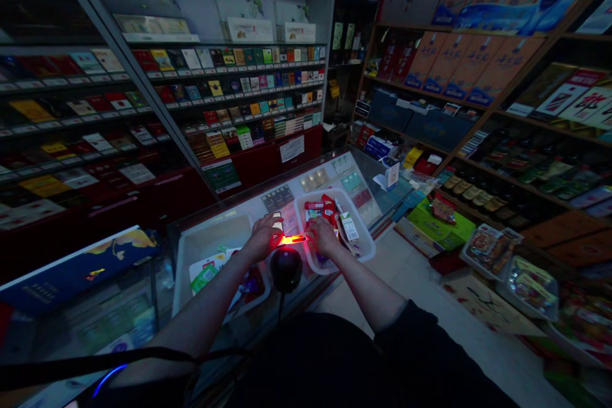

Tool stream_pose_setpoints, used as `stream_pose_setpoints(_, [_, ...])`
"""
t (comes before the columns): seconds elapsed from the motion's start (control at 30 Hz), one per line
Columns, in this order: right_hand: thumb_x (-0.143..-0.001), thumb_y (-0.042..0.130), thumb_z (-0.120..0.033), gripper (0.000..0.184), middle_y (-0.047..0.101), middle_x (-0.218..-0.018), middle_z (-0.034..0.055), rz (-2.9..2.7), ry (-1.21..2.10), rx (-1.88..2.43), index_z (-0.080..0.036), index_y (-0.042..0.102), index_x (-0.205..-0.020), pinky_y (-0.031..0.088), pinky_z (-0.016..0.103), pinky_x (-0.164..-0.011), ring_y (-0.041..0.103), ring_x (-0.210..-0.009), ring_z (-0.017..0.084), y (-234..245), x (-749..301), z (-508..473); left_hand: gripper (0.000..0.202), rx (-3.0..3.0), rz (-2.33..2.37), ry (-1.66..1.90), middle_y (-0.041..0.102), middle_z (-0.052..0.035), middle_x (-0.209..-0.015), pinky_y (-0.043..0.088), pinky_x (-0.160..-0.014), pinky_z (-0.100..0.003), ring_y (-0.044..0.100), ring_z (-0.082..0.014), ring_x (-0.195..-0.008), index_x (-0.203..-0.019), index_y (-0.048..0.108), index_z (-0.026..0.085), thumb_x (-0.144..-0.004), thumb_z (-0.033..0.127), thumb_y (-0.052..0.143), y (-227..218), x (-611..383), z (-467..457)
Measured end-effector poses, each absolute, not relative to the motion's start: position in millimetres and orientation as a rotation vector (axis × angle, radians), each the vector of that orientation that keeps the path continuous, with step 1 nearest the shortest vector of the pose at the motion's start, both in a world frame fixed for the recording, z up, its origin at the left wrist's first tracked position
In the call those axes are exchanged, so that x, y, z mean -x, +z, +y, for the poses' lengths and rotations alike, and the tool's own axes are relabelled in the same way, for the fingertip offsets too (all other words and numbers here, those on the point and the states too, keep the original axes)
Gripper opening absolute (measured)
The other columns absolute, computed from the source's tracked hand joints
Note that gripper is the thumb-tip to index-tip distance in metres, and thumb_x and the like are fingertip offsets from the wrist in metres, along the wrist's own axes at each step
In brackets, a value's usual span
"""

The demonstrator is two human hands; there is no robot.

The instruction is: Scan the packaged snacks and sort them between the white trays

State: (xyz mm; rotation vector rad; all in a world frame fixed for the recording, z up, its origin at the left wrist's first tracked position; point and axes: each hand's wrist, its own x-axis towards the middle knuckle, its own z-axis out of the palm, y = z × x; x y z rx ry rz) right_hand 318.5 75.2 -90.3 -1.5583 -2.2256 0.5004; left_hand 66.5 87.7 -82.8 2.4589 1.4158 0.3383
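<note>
Both my hands hold a small packet (291,240) over the glass counter (329,172), lit bright red by the scanner's light. My left hand (262,236) grips its left end and my right hand (322,234) grips its right end, fingers closed. A black barcode scanner (285,268) stands just below the packet. Right of my hands sits a white tray (366,248) with red and white snack packets (329,210). Left of them is a second white tray (210,239) holding a few colourful packets (208,271).
Shelves of cigarette packs (239,89) fill the wall behind the counter. Shelves of boxed goods (478,70) and bottles line the right wall. Packaged goods (507,268) lie on the floor at right, beside a narrow aisle (430,319).
</note>
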Motion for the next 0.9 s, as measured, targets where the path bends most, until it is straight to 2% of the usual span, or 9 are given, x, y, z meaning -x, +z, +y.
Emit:
stream_pose_setpoints(0.23, [-0.096, 0.063, -0.025, 0.018, 0.067, -0.135, 0.0083, -2.208, 0.467, 1.636, -0.019, 0.080, -0.097, 0.035, 0.037, -0.112, 0.052, -0.128, 0.022, -95.7, -321.2, 78.6, 0.021, -2.467, 1.427, 0.366, 0.059, -0.0059, -0.145, 0.025, -0.119, -0.064, 0.034, -0.0366, -0.149, -0.088, 0.081, 0.027, -0.091, 0.031, 0.061, -78.4, -72.7, 86.1])
stream_pose_setpoints(0.5, [-0.092, 0.064, -0.020, 0.017, 0.071, -0.125, 0.0108, -2.250, 0.421, 1.631, -0.018, 0.080, -0.098, 0.034, 0.039, -0.114, 0.056, -0.123, 0.024, -97.0, -321.8, 72.6, 0.022, -2.424, 1.430, 0.335, 0.058, -0.0062, -0.147, 0.025, -0.120, -0.063, 0.032, -0.0374, -0.150, -0.091, 0.082, 0.026, -0.086, 0.023, 0.061, -89.5, -72.3, 85.8])
stream_pose_setpoints(0.67, [-0.093, 0.064, -0.021, 0.017, 0.068, -0.133, 0.0121, -2.204, 0.513, 1.583, -0.018, 0.080, -0.094, 0.036, 0.041, -0.114, 0.054, -0.128, 0.026, -96.2, -326.6, 69.1, 0.021, -2.390, 1.414, 0.365, 0.059, -0.0059, -0.147, 0.023, -0.121, -0.064, 0.032, -0.0381, -0.150, -0.090, 0.082, 0.027, -0.090, 0.031, 0.062, -94.0, -76.1, 89.3])
stream_pose_setpoints(0.9, [-0.092, 0.066, -0.020, 0.014, 0.067, -0.131, 0.0135, -2.096, 0.575, 1.587, -0.017, 0.080, -0.091, 0.040, 0.042, -0.111, 0.056, -0.127, 0.027, -85.6, -328.9, 67.5, 0.019, -2.399, 1.363, 0.453, 0.060, -0.0065, -0.145, 0.027, -0.122, -0.058, 0.040, -0.0349, -0.146, -0.086, 0.081, 0.026, -0.089, 0.031, 0.064, -88.4, -75.0, 95.9])
